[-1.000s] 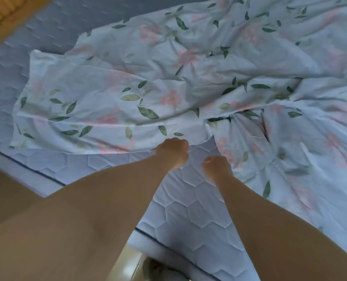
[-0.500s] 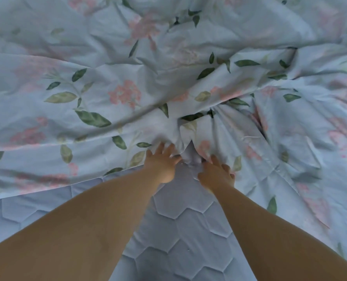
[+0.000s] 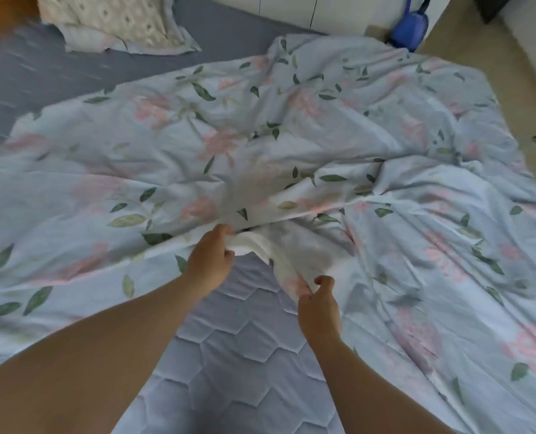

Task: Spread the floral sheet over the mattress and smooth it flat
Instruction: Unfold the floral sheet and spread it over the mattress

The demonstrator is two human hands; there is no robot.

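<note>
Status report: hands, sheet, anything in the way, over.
Both grip the floral sheet at its near edge, left hand and right hand. Sheet bunched, wrinkled; mattress bare near and far left. One pillow on far corner.

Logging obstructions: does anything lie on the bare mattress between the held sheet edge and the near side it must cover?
Nothing visible does. The left hand and right hand grip the floral sheet; only forearms cross the bare mattress.

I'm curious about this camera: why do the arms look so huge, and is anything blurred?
Head view: the wide-angle lens swells the near arms. Head view, far left: the mattress is streaked with motion blur, while the sheet is sharper. The light is soft, with no glare.
</note>
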